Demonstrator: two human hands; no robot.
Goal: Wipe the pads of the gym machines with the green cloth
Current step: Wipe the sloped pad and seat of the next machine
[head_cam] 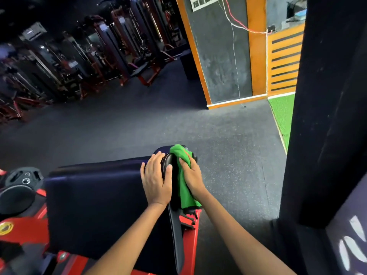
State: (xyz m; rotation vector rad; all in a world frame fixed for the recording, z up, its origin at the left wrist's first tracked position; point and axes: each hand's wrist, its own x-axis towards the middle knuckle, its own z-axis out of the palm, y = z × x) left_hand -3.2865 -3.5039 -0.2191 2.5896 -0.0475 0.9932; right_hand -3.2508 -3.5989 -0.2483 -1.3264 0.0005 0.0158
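Both forearms reach to twelve o'clock: left hand (156,180) lies flat on the dark pad (99,205); right hand (191,175) grips the green cloth (183,187). Speckled rubber floor (228,155) beyond; red machines (79,62) at ten o'clock.

The pad (95,205) was set low in the middle, mounted on the machine frame (29,233); the left hand (156,181) was laid on the pad's far right corner; the right hand (193,178) was placed just beside it on the pad's right edge, with the cloth (183,171) caught under it; weight plates (21,181) were stacked to the pad's left; other machines (95,54) were lined up far behind on the left; a pillar (220,52) was stood behind on the right.
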